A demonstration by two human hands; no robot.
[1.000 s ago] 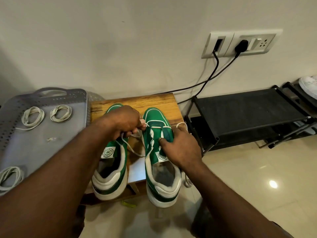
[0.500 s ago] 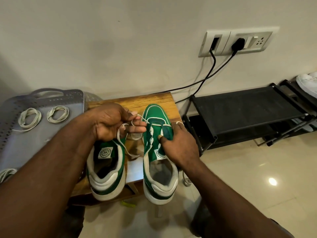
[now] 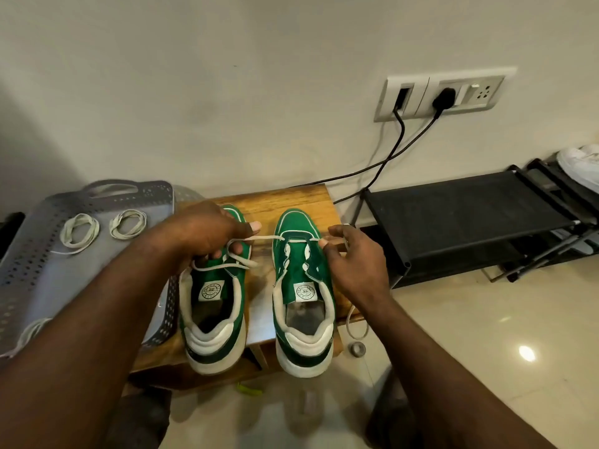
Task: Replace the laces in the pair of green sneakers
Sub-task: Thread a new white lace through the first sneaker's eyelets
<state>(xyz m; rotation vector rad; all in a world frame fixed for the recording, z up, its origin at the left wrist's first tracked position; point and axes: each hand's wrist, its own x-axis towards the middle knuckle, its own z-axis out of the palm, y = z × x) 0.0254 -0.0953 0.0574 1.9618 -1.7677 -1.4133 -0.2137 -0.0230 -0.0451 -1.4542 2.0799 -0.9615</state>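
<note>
Cream floor tiles lie nearest, and a low wooden table stands on them against a plain wall. Two green sneakers sit side by side on the table with their heels toward the viewer and past its near edge. That placing probably keeps the eyelets within easy reach.

The left sneaker has no lace threaded that can be seen. The right sneaker has one white lace crossing its eyelets nearest the toe.

The left hand hovers over the left sneaker's toe and pinches one end of this lace, with slack looping below it. The right hand, just beside the right sneaker, pinches the other end. Both ends are drawn outward, likely to even their lengths before lacing upward.

Further left, a grey perforated tray holds coiled laces. It is unclear whether these are old or new.

To the right stands a black rack. On the wall above it, a socket has two black cables plugged in.
</note>
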